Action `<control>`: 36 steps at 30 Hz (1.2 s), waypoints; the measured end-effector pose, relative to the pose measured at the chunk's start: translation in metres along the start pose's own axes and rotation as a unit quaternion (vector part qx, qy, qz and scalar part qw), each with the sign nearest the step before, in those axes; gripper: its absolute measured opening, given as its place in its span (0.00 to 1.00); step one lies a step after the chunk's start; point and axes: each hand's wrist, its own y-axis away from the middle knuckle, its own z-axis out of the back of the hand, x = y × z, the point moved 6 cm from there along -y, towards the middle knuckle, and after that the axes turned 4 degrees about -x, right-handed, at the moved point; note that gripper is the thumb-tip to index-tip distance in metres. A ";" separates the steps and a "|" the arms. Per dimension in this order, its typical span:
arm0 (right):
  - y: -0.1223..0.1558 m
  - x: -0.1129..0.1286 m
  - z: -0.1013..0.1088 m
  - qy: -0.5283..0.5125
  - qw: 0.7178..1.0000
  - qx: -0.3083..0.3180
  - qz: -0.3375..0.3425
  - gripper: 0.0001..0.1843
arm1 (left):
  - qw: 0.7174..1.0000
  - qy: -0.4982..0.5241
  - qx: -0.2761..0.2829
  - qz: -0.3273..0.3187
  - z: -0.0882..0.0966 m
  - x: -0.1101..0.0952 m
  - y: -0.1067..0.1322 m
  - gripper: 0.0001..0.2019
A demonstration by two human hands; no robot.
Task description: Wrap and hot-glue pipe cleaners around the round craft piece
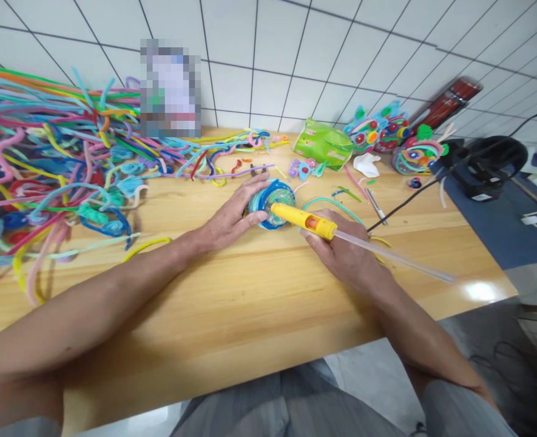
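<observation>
My right hand [341,249] is wrapped round a yellow glue gun [298,217], with a clear glue stick [400,260] poking out of its back end. The gun's nozzle points left, over a round piece wound with blue and green pipe cleaners [283,193]. Against the left side of this piece my left hand [232,215] is closed, thumb on the near side and fingers on the far side. The nozzle tip is close to the piece's rim; whether they touch I cannot tell.
Many coloured pipe cleaners [59,164] heap on the left. Behind stand a green tissue pack [325,144], decorated pipe-cleaner figures [416,155] and a red flask [448,103]. A pen [376,206] lies to the right, near a black cord [409,199].
</observation>
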 end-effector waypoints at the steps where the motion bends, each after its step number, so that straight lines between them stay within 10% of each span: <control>1: 0.000 0.000 0.000 -0.001 1.000 0.003 0.001 0.10 | 1.000 0.001 0.000 0.001 0.000 0.000 0.000 0.32; 36: 0.000 0.001 0.002 0.004 1.000 0.005 0.008 0.11 | 1.000 -0.002 0.003 0.011 0.001 -0.004 -0.002 0.31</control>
